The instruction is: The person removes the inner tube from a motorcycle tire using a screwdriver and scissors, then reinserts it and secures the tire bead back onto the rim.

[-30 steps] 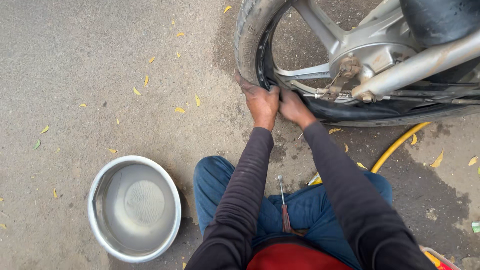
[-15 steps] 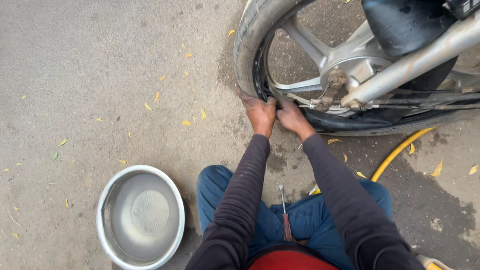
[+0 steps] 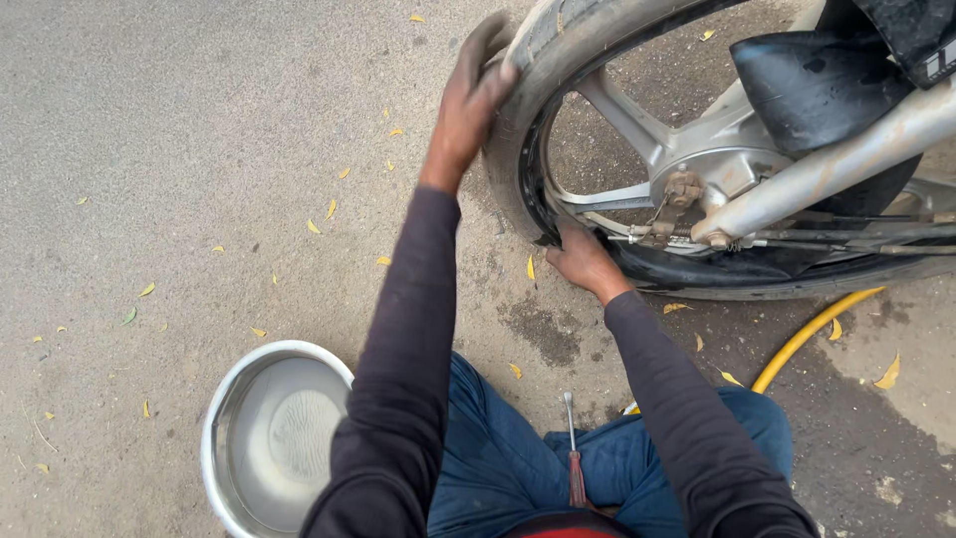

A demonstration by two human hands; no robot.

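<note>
Head view, looking down.

Tyre [image 3: 543,60]: dusty, on a motorcycle wheel, upper right of frame, standing upright on the ground. Silver spoked rim [image 3: 637,130] inside it; silver exhaust pipe [image 3: 827,169] crosses in front of the hub.

Left hand [image 3: 468,95]: raised, palm laid on the outer tread at the tyre's upper left, fingers [image 3: 488,45] curled over the tread, pressing on it rather than pinching.

Right hand [image 3: 583,261]: low, at the tyre's bottom inner edge where rubber meets rim. Fingertips are tucked into the dark gap; whether they pinch anything there cannot be told.

Both arms: dark long sleeves. Legs: blue jeans, person seated on the ground.

Screwdriver [image 3: 572,453]: metal shaft, reddish handle, lying between the thighs, apart from both hands.

Steel bowl [image 3: 224,438]: round, bottom left, just beside the left leg; holds clear water.

Yellow hose [image 3: 812,334]: curves across the ground at right, under the wheel.

Ground [image 3: 179,169]: grey pavement, scattered small yellow leaves, dark wet patch near the wheel.
</note>
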